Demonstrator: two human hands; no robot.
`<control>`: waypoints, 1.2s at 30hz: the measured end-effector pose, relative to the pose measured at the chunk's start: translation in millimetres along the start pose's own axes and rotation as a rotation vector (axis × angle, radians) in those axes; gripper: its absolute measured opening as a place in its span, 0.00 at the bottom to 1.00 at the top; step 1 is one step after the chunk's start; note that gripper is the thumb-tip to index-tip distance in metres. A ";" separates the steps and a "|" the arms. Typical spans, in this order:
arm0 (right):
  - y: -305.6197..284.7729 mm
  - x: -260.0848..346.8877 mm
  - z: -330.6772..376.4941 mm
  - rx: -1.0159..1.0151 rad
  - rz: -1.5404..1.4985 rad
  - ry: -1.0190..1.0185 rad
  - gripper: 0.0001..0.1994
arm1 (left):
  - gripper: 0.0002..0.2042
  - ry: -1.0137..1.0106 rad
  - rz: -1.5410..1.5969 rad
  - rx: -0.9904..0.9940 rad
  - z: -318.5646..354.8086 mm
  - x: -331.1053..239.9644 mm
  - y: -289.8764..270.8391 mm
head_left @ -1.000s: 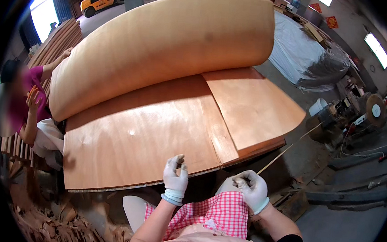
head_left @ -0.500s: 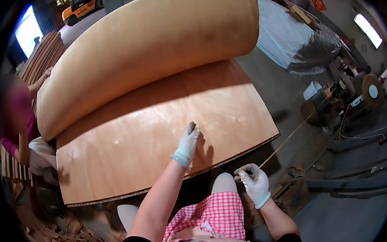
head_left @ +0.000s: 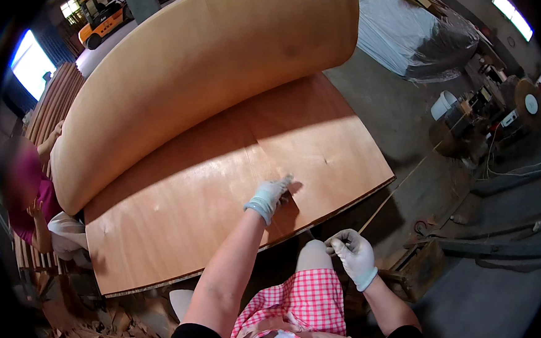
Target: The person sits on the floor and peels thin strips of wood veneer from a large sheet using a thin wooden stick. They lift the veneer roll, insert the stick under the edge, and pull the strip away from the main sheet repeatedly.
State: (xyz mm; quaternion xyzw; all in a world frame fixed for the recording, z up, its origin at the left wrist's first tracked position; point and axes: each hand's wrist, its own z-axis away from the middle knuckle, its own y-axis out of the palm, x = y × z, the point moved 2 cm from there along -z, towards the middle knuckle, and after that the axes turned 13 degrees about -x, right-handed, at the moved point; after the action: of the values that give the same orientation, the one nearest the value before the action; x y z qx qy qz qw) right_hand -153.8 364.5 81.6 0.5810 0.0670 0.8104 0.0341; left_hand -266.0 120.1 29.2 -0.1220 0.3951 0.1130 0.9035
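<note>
My left hand (head_left: 269, 197), in a white glove with a bluish cuff, reaches over a reddish-brown wood veneer sheet (head_left: 174, 231). Its fingers are stretched forward, the tips at the sheet's surface beside a seam line. Whether anything lies under them is hidden. By my right knee, my gloved right hand (head_left: 353, 256) is closed in a pinch on a thin tan strip of tape (head_left: 385, 201). From the machine at the right, this strip runs down to my fingers. Beyond my left hand, a large pale veneer sheet (head_left: 228, 55) curls up over the flat one.
A co-worker in a magenta top (head_left: 48, 202) grips the curled sheet's left end. Stacked sheets (head_left: 57, 109) stand behind that person. At the right are a white bucket (head_left: 443, 105), machinery (head_left: 500, 112) with cables, and a plastic-covered stack (head_left: 408, 38). An orange forklift (head_left: 101, 25) is far left.
My left hand has moved slightly right and its fingers have stretched out over the sheet. My right hand keeps its pinch on the tape. The view has shifted a little.
</note>
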 end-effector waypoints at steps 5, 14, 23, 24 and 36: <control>0.0 0.8 4.6 0.040 0.050 0.015 0.07 | 0.15 0.183 0.059 0.235 -12.4 2.7 1.2; -14.0 19.2 -15.3 0.071 0.080 -0.044 0.07 | 0.14 0.275 0.681 0.293 19.5 -128.6 -11.9; -26.2 40.8 -36.0 0.039 -0.055 -0.075 0.08 | 0.20 0.257 0.985 0.247 4.6 -175.8 -51.4; -25.9 39.9 -35.8 0.043 -0.054 -0.062 0.08 | 0.19 0.254 1.006 0.213 -1.5 -179.0 -59.1; -29.7 27.8 -43.7 -0.017 -0.016 0.026 0.08 | 0.21 0.245 1.007 0.084 -34.6 -192.0 -103.5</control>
State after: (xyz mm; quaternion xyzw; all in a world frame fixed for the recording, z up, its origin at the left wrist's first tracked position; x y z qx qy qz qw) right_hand -204.8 394.6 89.4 0.5696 0.0649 0.8181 0.0446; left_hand -385.8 -9.1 162.4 0.1071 0.5121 0.5024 0.6884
